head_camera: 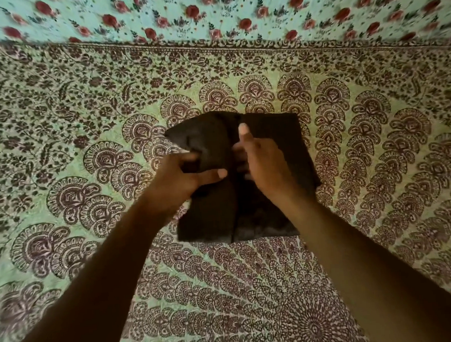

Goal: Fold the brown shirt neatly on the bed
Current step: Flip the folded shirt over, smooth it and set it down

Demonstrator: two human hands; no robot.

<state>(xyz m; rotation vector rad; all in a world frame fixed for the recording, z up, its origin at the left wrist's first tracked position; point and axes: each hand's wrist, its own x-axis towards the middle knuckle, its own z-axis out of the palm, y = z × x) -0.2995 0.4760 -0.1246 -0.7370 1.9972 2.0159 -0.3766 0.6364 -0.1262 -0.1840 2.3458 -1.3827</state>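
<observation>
Both hands over the middle of the bed, arms reaching in from the near edge. Left hand (182, 174) closed on a bunched fold of the brown shirt (270, 141), thumb on top and fingers tucked under the cloth. Right hand (261, 163) gripping the same shirt along the centre line, thumb raised, fingers curled into the fold. Shirt already reduced to a compact dark rectangle, lying flat on the patterned bedsheet (378, 160), two panels meeting at a seam down the middle. Probably late in the folding: one last fold or only tidying. Next: lay the lifted fold flat, align the edges, smooth the top. Farther off, a floral cloth (234, 10), blurred.
</observation>
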